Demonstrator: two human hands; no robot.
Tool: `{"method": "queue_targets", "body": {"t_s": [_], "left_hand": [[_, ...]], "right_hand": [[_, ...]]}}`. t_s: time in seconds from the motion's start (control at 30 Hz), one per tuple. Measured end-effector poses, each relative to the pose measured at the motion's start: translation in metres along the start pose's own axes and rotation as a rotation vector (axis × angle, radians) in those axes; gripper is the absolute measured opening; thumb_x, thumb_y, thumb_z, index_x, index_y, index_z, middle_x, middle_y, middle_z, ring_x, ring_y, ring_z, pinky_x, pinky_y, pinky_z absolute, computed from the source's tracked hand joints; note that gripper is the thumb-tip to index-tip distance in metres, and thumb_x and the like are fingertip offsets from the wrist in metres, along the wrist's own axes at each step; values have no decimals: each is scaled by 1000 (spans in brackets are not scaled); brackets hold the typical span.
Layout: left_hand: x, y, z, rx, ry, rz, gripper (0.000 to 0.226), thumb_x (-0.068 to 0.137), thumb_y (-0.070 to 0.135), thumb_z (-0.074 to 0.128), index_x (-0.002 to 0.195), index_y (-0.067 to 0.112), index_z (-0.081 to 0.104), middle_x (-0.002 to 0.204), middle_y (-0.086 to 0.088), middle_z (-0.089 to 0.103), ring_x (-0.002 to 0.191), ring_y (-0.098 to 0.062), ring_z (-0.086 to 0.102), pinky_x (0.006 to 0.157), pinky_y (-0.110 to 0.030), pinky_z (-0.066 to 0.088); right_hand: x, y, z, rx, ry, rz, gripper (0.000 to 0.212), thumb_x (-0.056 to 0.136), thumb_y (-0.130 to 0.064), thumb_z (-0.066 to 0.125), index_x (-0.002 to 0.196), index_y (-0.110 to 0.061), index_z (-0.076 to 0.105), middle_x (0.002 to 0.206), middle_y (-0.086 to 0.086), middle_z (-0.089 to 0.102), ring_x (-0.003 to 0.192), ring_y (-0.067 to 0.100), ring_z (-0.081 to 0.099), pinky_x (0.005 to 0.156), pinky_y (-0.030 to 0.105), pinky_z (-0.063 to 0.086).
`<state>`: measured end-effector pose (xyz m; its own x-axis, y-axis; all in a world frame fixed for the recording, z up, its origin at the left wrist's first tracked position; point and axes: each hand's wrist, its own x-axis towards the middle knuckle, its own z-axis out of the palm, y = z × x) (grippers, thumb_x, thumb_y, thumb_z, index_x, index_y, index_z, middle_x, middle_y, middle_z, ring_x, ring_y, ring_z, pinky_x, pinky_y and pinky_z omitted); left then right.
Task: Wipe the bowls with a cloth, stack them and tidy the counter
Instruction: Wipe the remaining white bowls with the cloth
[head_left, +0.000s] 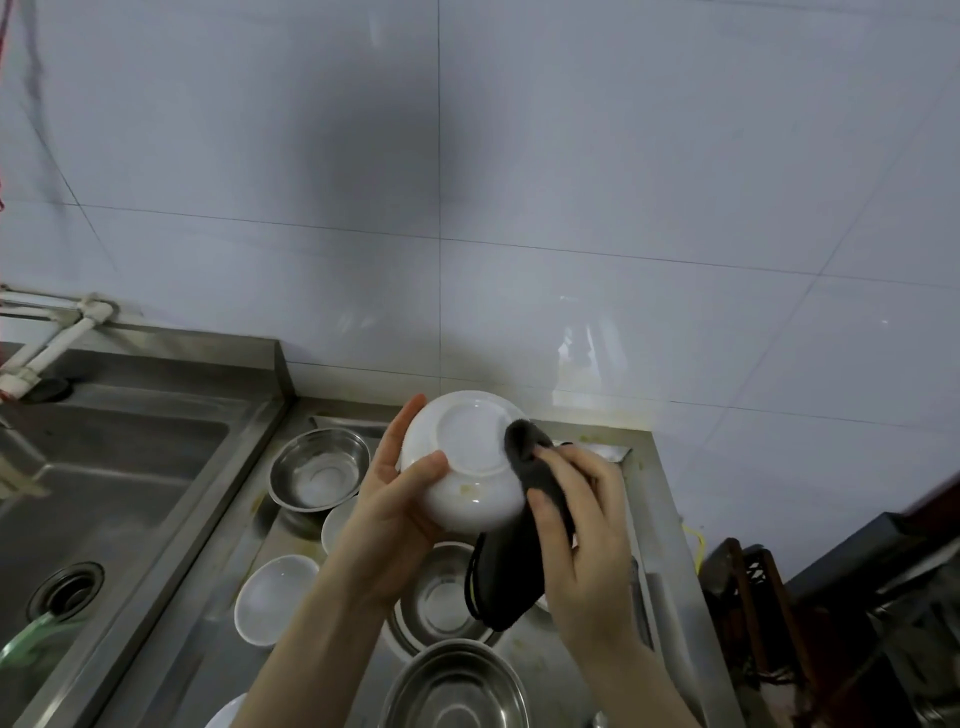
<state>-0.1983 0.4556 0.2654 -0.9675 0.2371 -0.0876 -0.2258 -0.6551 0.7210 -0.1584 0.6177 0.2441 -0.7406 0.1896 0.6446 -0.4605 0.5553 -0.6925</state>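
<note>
We observe, at the centre of the frame, a white bowl (467, 457) held up above the table (660, 545) with its underside and foot ring turned toward the camera. The left hand (395, 499) grasps it from the left, thumb pressed on the base near the foot ring and fingers reaching up round the far rim. The right hand (576, 525) is clenched on a dark grey cloth (524, 519), pinching it between thumb and fingers; the upper end of the cloth lies against the right side of the bowl's underside, and the remainder hangs down below the hand. We note a yellowish smear on the lower outer wall of the bowl. On the steel table beneath, we record a steel bowl (318, 467) left of centre, upright, and a second steel bowl (441, 597) below the held bowl, partly hidden by the forearm and cloth. A larger steel bowl (452, 691) stands at the lower edge of the frame. A small white bowl (272, 597) sits upright in the lower left-centre, and another white dish (337, 522) shows partly behind the left wrist. A steel sink (104, 467) occupies the left of the frame, with a drain (65, 590) at lower left and white pipework (52, 338) above it. Grey wall tiles (519, 156) fill the upper frame.
</note>
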Motion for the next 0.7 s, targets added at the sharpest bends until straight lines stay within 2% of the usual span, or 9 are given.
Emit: {"method": "queue_targets", "body": {"t_s": [0.07,0.13,0.2,0.27,0.33,0.4,0.5,0.6,0.7], "left_hand": [[-1,3,-1,58,-36,-23,113,34,26,101,137,31,55,120,-7,72,101,-27,73,66,-37,61],[-2,4,-1,88,-42,-13,111,38,18,97,138,30,53,118,-6,73,101,-27,73,67,-35,61],[-1,4,0,60,-29,6,100,46,13,89,138,31,52,112,-6,75,97,-27,74,66,-35,61],[2,2,1,0,-5,18,109,37,17,97,136,31,53,113,-6,75,98,-27,74,66,-36,61],[4,2,0,-44,33,24,115,32,27,102,137,30,53,119,-9,73,102,-28,73,69,-39,62],[6,3,-4,-14,21,29,115,39,29,101,142,25,49,131,-15,65,111,-33,68,76,-44,62],[3,7,-9,110,-96,26,105,49,24,97,143,16,49,134,-20,61,113,-32,66,78,-39,60],[-4,14,-9,277,-225,3,78,60,12,82,135,17,58,128,-19,65,112,-33,67,78,-37,60],[-7,17,-7,446,-261,56,74,62,12,81,132,26,61,126,-13,66,114,-36,66,81,-39,60]], "right_hand": [[19,-1,-3,61,-18,137,29,95,-33,49,118,-21,62,114,-13,54,110,-2,53,93,7,37],[37,-1,-7,116,-82,204,24,94,-31,52,113,-23,63,111,-12,56,105,-3,55,88,4,36],[44,-4,-10,109,-133,169,26,94,-25,52,116,-19,64,113,-9,55,106,-1,55,88,4,35],[38,-9,-11,57,-119,79,28,96,-23,53,120,-16,64,118,-9,53,111,-1,52,91,4,33],[20,-9,-8,7,-59,-32,31,95,-22,51,121,-11,64,122,-4,52,116,-1,49,97,7,33],[2,-9,-2,-6,-23,-77,31,95,-22,50,122,-13,63,123,-1,53,119,5,50,100,11,35],[6,-7,1,140,-16,147,26,95,-31,48,119,-29,60,120,-11,57,116,2,53,97,15,41],[37,-1,-7,303,-104,378,22,99,-29,51,115,-30,65,112,-14,67,110,3,59,95,25,45],[51,-8,-14,139,-189,222,20,101,-25,50,113,-33,63,111,-18,64,108,2,58,88,15,42]]}}
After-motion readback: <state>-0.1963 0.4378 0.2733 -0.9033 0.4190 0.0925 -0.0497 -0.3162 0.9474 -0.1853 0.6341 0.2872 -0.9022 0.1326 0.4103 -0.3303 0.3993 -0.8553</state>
